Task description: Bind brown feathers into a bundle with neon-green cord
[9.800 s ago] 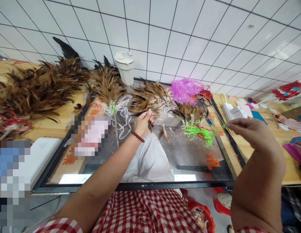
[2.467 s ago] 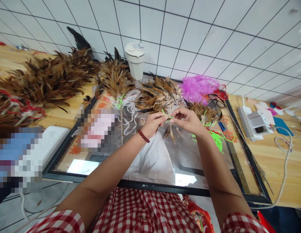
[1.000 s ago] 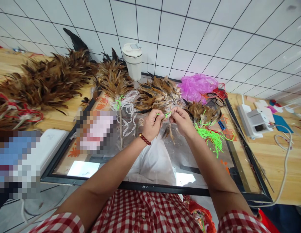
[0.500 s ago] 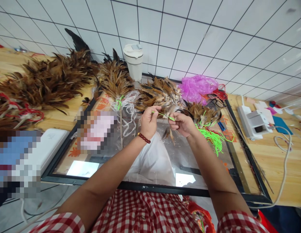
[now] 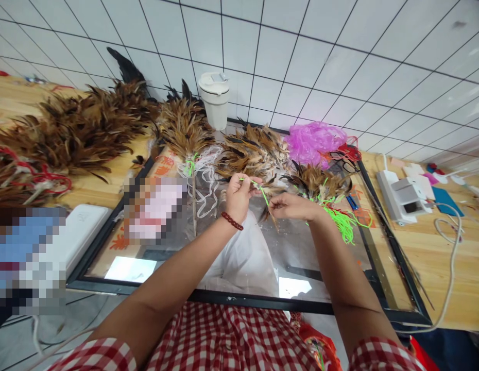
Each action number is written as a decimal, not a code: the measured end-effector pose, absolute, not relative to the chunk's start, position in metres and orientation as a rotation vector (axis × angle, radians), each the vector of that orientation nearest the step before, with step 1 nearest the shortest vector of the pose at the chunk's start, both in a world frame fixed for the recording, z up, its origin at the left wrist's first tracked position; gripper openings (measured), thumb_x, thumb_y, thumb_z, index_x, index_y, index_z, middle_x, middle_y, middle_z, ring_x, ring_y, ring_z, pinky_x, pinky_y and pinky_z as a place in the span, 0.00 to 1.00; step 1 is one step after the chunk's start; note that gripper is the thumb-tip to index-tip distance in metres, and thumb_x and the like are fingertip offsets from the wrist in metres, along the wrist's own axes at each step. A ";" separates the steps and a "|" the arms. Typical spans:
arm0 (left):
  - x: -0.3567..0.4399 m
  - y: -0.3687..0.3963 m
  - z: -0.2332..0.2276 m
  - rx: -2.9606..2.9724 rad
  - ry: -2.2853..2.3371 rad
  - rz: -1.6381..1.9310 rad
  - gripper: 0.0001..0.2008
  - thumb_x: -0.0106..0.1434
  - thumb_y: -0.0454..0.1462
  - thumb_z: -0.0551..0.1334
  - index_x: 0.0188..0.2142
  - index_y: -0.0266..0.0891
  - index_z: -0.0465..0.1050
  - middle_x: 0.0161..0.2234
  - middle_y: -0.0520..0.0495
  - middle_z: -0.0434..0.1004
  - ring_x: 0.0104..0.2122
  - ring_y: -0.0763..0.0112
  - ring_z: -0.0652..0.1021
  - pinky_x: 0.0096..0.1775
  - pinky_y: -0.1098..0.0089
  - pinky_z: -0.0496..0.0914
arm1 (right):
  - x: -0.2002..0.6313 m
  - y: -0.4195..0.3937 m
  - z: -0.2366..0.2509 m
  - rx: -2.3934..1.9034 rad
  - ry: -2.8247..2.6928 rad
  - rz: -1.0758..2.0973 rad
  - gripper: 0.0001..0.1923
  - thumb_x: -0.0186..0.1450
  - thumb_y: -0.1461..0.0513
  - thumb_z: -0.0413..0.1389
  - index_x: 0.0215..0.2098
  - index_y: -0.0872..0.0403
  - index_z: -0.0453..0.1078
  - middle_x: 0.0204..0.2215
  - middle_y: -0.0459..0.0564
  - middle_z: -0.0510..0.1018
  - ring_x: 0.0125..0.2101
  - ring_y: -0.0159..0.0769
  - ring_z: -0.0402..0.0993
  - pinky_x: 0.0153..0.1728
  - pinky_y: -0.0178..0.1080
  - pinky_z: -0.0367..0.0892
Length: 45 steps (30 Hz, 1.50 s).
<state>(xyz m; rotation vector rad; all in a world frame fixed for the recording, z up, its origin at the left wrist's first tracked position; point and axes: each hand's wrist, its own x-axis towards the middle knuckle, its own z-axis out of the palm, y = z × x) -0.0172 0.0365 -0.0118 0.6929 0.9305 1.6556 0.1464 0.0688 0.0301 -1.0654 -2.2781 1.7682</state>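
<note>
A thin bright green cord [image 5: 264, 195] stretches between my two hands above the glass panel. My left hand [image 5: 238, 194], with a dark red bead bracelet [image 5: 232, 221] at the wrist, pinches one part of it. My right hand [image 5: 291, 206] grips a lower stretch, its fingers closed together. Just beyond my hands lies a heap of loose brown feathers [image 5: 255, 147]. To the right, a smaller feather bunch [image 5: 320, 180] sits beside a tangle of green cords [image 5: 342, 225]. A tied feather bundle on a stick [image 5: 187, 123] lies to the left, with white strips [image 5: 205, 190] next to it.
The black-framed glass panel [image 5: 239, 297] rests on a wooden table [image 5: 448, 268]. A white lidded cup [image 5: 215, 103] and a purple plastic bag [image 5: 317, 139] stand near the tiled wall. More feather bundles [image 5: 81, 129] lie left; a white power strip [image 5: 404, 193] and cable are right.
My right hand has moved slightly down and turned, drawing the green cord into a downward slant. The left hand stays nearly in place, still pinching.
</note>
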 end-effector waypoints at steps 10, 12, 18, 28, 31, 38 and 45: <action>-0.019 0.035 -0.013 0.839 0.845 1.589 0.17 0.53 0.48 0.68 0.30 0.38 0.67 0.32 0.48 0.79 0.32 0.72 0.78 0.37 0.68 0.72 | 0.134 0.077 0.018 -1.120 -1.323 1.514 0.21 0.50 0.49 0.66 0.23 0.54 0.64 0.17 0.41 0.67 0.17 0.24 0.59 0.20 0.33 0.58; -0.019 0.035 -0.014 0.860 0.876 1.587 0.16 0.53 0.46 0.68 0.29 0.37 0.70 0.31 0.48 0.78 0.30 0.73 0.77 0.37 0.69 0.72 | 0.150 0.082 0.030 -1.128 -1.340 1.278 0.20 0.52 0.50 0.65 0.23 0.54 0.64 0.16 0.41 0.67 0.18 0.26 0.61 0.22 0.34 0.60; -0.021 0.035 -0.016 0.809 0.944 1.597 0.14 0.52 0.44 0.68 0.28 0.36 0.70 0.28 0.49 0.78 0.26 0.76 0.75 0.32 0.72 0.70 | 0.247 0.078 0.089 -1.497 -1.498 0.427 0.09 0.57 0.59 0.60 0.34 0.54 0.75 0.26 0.48 0.78 0.27 0.34 0.72 0.33 0.41 0.68; -0.023 0.041 -0.022 0.749 1.022 1.601 0.13 0.49 0.42 0.69 0.26 0.36 0.70 0.25 0.49 0.77 0.23 0.77 0.74 0.28 0.74 0.68 | 0.322 0.096 0.062 -2.366 -2.041 0.269 0.11 0.54 0.63 0.55 0.32 0.55 0.78 0.26 0.54 0.79 0.27 0.43 0.74 0.27 0.41 0.64; -0.023 0.041 -0.022 0.752 1.028 1.598 0.13 0.50 0.42 0.69 0.26 0.36 0.70 0.25 0.49 0.77 0.23 0.77 0.74 0.28 0.74 0.68 | 0.311 0.103 0.053 -2.328 -2.087 0.355 0.11 0.53 0.63 0.57 0.34 0.56 0.77 0.25 0.50 0.78 0.26 0.38 0.73 0.27 0.38 0.63; -0.024 0.042 -0.022 0.746 1.050 1.701 0.12 0.51 0.41 0.68 0.27 0.36 0.69 0.24 0.50 0.76 0.22 0.78 0.73 0.27 0.75 0.67 | 0.294 0.106 0.043 -2.119 -1.980 0.427 0.25 0.51 0.63 0.61 0.48 0.57 0.72 0.34 0.51 0.79 0.31 0.37 0.74 0.33 0.37 0.65; -0.023 0.040 -0.021 0.815 1.111 1.793 0.11 0.55 0.42 0.66 0.28 0.37 0.68 0.21 0.53 0.73 0.18 0.80 0.69 0.23 0.77 0.62 | 0.266 0.087 0.077 -1.765 -1.875 0.023 0.20 0.56 0.61 0.58 0.47 0.55 0.73 0.42 0.57 0.77 0.31 0.38 0.73 0.38 0.43 0.68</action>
